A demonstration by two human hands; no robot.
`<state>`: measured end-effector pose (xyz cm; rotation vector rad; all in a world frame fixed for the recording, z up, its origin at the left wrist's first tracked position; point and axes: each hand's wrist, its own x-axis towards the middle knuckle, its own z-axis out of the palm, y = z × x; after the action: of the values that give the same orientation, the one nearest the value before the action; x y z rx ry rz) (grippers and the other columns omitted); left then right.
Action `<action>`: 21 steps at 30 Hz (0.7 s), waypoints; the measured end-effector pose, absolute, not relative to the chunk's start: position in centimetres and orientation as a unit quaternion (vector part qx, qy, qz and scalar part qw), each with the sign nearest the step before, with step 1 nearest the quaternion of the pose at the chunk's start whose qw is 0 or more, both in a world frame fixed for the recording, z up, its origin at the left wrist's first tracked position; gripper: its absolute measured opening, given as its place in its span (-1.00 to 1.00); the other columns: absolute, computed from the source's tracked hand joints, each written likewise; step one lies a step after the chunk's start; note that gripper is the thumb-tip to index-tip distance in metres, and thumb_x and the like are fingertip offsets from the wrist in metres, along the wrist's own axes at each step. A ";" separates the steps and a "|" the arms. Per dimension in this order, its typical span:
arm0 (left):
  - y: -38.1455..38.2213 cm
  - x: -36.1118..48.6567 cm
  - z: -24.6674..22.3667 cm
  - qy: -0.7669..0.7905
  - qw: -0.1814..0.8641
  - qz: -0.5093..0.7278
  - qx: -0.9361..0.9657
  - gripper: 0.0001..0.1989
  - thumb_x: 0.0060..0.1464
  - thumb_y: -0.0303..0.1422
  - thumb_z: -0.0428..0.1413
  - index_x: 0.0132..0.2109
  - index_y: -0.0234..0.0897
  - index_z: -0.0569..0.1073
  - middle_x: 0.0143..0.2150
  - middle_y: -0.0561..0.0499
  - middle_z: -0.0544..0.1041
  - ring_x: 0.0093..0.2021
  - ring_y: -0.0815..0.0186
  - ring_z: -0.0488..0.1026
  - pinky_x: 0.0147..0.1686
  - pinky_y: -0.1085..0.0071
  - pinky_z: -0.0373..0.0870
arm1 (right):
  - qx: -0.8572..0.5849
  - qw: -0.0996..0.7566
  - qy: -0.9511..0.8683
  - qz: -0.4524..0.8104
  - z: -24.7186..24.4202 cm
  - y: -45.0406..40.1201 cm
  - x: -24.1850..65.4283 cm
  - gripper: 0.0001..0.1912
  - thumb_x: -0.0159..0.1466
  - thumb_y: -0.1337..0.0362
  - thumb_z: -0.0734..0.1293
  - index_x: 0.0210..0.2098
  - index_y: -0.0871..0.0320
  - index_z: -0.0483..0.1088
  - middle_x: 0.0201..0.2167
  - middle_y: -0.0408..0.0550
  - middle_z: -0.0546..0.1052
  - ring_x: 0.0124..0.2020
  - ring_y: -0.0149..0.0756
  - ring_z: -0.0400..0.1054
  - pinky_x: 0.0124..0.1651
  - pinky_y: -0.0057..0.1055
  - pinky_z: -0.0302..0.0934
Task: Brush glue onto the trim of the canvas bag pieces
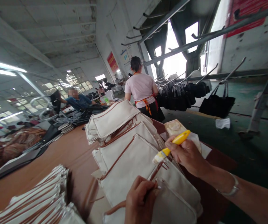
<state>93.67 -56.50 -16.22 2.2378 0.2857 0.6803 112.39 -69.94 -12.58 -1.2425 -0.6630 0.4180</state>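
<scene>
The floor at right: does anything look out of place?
Yes: a crumpled white scrap on the floor, below the hanging black bag. Lying loose there, it looks dropped, though I can't tell what it is.

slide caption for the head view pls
Right hand holding a yellow brush over stacked cream bags, left hand pinching brown trim

The brush (179,139), near 4 o'clock from the view's centre, has a smooth yellow handle slanting up toward 2 o'clock. Its bristles (158,157), coated in something whitish, point toward 8 o'clock at the cream bag pieces (129,155); contact cannot be told. These, edged with brown trim (117,158), overlap in a slanting pile. The nearest cream piece (179,199) lies toward 5 o'clock, its edge pinched.
</scene>
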 end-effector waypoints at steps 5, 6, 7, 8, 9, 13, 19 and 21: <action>-57.2 93.4 -17.0 0.096 0.294 0.322 0.895 -0.87 0.20 -0.27 0.13 -0.30 -0.18 0.50 -0.42 0.06 0.42 -0.48 0.41 0.38 -0.46 0.50 0.28 | -0.516 0.745 -0.269 0.326 -12.2 -69.7 112.3 -0.64 0.22 0.00 0.39 -0.38 0.15 0.27 -0.79 -0.36 0.12 -0.76 -0.56 -0.15 -0.70 -0.56 -0.32; -57.2 93.4 -17.1 0.102 0.281 0.329 0.896 -0.87 0.19 -0.28 0.14 -0.32 -0.19 0.48 -0.43 0.08 0.40 -0.50 0.42 0.37 -0.48 0.50 0.27 | -0.505 0.735 -0.270 0.363 -12.2 -69.8 112.1 -0.63 0.21 0.00 0.40 -0.39 0.15 0.26 -0.80 -0.38 0.10 -0.78 -0.57 -0.19 -0.72 -0.57 -0.35; -57.2 93.4 -17.2 0.107 0.271 0.335 0.896 -0.86 0.19 -0.30 0.14 -0.35 -0.20 0.45 -0.45 0.09 0.39 -0.51 0.43 0.36 -0.49 0.51 0.26 | -0.494 0.723 -0.275 0.397 -12.1 -70.0 112.1 -0.64 0.21 0.01 0.41 -0.40 0.15 0.26 -0.80 -0.39 0.08 -0.79 -0.58 -0.21 -0.73 -0.57 -0.37; -57.2 93.4 -17.4 0.109 0.266 0.339 0.896 -0.85 0.19 -0.31 0.13 -0.37 -0.20 0.43 -0.46 0.09 0.38 -0.52 0.44 0.35 -0.50 0.51 0.25 | -0.482 0.710 -0.285 0.426 -12.0 -70.2 112.0 -0.64 0.21 0.03 0.41 -0.40 0.15 0.26 -0.79 -0.40 0.07 -0.79 -0.59 -0.23 -0.74 -0.58 -0.38; -57.2 93.4 -17.5 0.109 0.265 0.341 0.895 -0.84 0.19 -0.32 0.13 -0.38 -0.21 0.42 -0.46 0.09 0.37 -0.51 0.44 0.35 -0.50 0.52 0.24 | -0.471 0.698 -0.300 0.448 -11.8 -70.6 112.1 -0.66 0.21 0.05 0.42 -0.39 0.15 0.26 -0.77 -0.40 0.07 -0.79 -0.60 -0.21 -0.75 -0.58 -0.37; -57.1 93.3 -17.8 0.098 0.276 0.339 0.894 -0.83 0.19 -0.34 0.13 -0.38 -0.22 0.41 -0.44 0.09 0.36 -0.48 0.44 0.37 -0.48 0.53 0.24 | -0.483 0.688 -0.352 0.412 -10.6 -72.0 112.9 -0.69 0.26 0.08 0.40 -0.38 0.17 0.28 -0.69 -0.34 0.15 -0.74 -0.59 -0.11 -0.71 -0.59 -0.29; -56.9 93.4 -17.9 0.091 0.279 0.339 0.894 -0.82 0.18 -0.34 0.14 -0.40 -0.21 0.39 -0.44 0.10 0.37 -0.49 0.45 0.36 -0.49 0.53 0.22 | -0.529 0.717 -0.330 0.311 -10.2 -71.3 112.2 -0.66 0.27 0.02 0.37 -0.36 0.17 0.30 -0.74 -0.33 0.14 -0.72 -0.55 -0.10 -0.66 -0.55 -0.26; -56.9 93.3 -17.9 0.101 0.276 0.329 0.898 -0.83 0.18 -0.36 0.13 -0.40 -0.21 0.39 -0.44 0.10 0.37 -0.49 0.44 0.37 -0.47 0.53 0.25 | -0.522 0.682 -0.354 0.369 -10.8 -71.4 111.5 -0.66 0.26 0.02 0.38 -0.39 0.17 0.31 -0.74 -0.31 0.14 -0.72 -0.55 -0.10 -0.65 -0.53 -0.27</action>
<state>93.28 -56.89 -17.86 2.4116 0.2704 0.8830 111.49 -71.44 -10.75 -1.1715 -0.7933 0.8280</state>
